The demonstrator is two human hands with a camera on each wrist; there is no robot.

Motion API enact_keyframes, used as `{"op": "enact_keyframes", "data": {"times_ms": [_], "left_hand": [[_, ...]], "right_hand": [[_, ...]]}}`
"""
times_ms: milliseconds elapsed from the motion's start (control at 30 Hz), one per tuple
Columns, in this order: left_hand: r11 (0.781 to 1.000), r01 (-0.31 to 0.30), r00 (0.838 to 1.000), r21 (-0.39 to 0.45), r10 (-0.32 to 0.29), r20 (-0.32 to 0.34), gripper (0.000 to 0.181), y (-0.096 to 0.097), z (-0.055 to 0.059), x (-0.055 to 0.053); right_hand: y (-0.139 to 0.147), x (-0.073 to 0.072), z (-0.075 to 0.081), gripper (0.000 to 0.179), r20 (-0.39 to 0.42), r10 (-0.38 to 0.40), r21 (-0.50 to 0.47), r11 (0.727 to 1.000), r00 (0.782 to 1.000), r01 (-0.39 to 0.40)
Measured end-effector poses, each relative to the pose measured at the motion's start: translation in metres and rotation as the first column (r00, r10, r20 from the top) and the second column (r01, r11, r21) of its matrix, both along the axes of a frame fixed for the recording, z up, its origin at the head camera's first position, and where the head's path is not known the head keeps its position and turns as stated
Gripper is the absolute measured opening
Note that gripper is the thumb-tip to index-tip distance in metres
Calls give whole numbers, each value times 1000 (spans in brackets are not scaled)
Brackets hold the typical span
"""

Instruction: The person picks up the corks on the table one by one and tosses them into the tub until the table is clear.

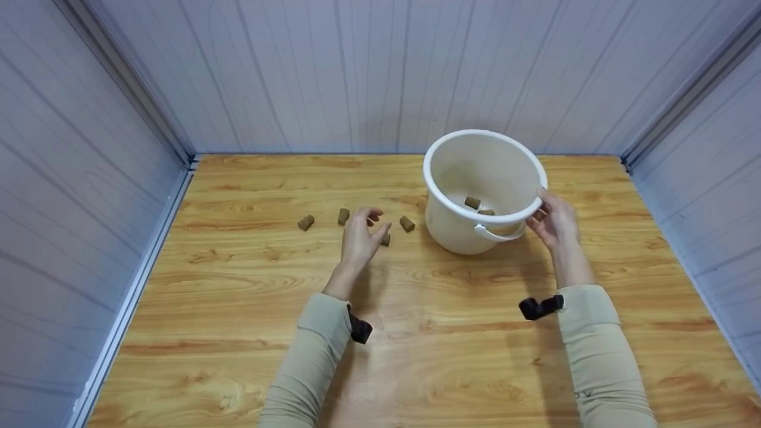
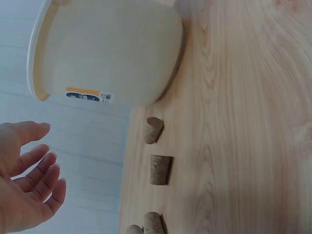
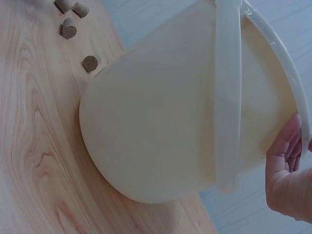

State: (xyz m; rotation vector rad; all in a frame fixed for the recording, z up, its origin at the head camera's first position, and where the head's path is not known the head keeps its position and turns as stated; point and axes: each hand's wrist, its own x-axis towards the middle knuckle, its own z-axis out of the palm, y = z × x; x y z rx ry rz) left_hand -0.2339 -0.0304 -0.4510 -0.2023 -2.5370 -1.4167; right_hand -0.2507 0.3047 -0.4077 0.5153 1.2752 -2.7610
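Observation:
A white bucket stands on the wooden table, its handle hanging down on the near side. Two brown corks lie on its floor. My right hand grips the bucket's rim at the right; in the right wrist view the thumb and fingers close round that rim. To the left of the bucket, my left hand hovers over several loose corks, fingers loosely bent and holding nothing. One cork is partly hidden beneath its thumb. Another cork lies between this hand and the bucket.
Two more corks, one at the far left and one just behind the left hand, lie on the table. Pale panel walls enclose the table at the back and both sides. An orange-and-blue label is on the bucket.

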Motion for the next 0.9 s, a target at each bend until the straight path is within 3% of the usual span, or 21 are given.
{"op": "enact_keyframes", "data": {"times_ms": [333, 600, 900], "left_hand": [[999, -32, 999, -20, 33, 39, 24, -14, -16, -1], [998, -53, 987, 15, 50, 150, 27, -28, -30, -4], [998, -64, 983, 17, 60, 173, 28, -34, -42, -5]], "right_hand": [[0, 0, -2, 10, -27, -10, 16, 1000, 1000, 10], [0, 0, -2, 10, -22, -14, 11, 1000, 1000, 14], [0, -1, -3, 10, -20, -3, 3, 1000, 1000, 3]]}}
